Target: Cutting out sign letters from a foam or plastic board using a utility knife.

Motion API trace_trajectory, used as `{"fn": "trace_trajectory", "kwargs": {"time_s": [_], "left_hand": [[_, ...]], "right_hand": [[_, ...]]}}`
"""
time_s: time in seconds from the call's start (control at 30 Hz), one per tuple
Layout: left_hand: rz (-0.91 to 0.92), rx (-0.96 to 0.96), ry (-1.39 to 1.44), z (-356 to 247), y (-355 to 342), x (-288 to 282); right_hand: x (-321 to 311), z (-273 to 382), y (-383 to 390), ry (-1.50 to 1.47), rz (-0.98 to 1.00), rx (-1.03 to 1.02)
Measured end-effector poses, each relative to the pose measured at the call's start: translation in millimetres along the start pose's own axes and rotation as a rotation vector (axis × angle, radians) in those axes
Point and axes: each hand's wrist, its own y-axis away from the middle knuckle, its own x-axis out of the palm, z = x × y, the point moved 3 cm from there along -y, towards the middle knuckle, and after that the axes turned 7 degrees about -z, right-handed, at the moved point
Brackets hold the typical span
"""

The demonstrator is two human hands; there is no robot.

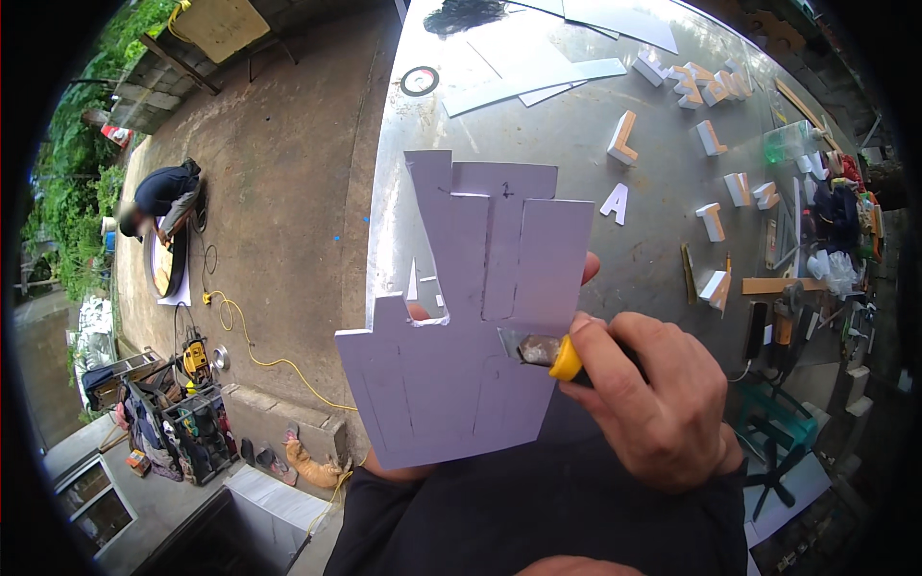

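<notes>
A flat white sheet [451, 384], pencilled with letter outlines and notched along its upper and left edges, is held up in front of me. My left hand [419, 312] supports it from behind; only bits of fingers show, in a notch and past the right edge. In my right hand [663, 394] is a utility knife [567, 359] with a yellow-and-black body. Its blade lies at the sheet, just below a long drawn strip; whether it has cut in there I cannot tell. A white cut-out letter [615, 204] lies on the metal table beyond.
Block letters [711, 137] with wood-coloured faces stand on the metal table [567, 144]. White offcuts [538, 84] and a cutting disc [420, 81] lie farther back. To the left, a person [168, 197] bends over a round piece. A yellow cord [264, 360] and a cat [312, 466] are on the ground.
</notes>
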Motion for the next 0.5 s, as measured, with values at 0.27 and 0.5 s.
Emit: {"fn": "trace_trajectory", "kwargs": {"time_s": [0.27,0.5], "left_hand": [[0.026,0.088,0.059,5,1,1],[-0.023,0.035,-0.148,-1,-5,-12]], "right_hand": [[-2,1,-6,-0.004,0.02,-0.005],[1,-7,-7,-0.023,0.047,-0.026]]}}
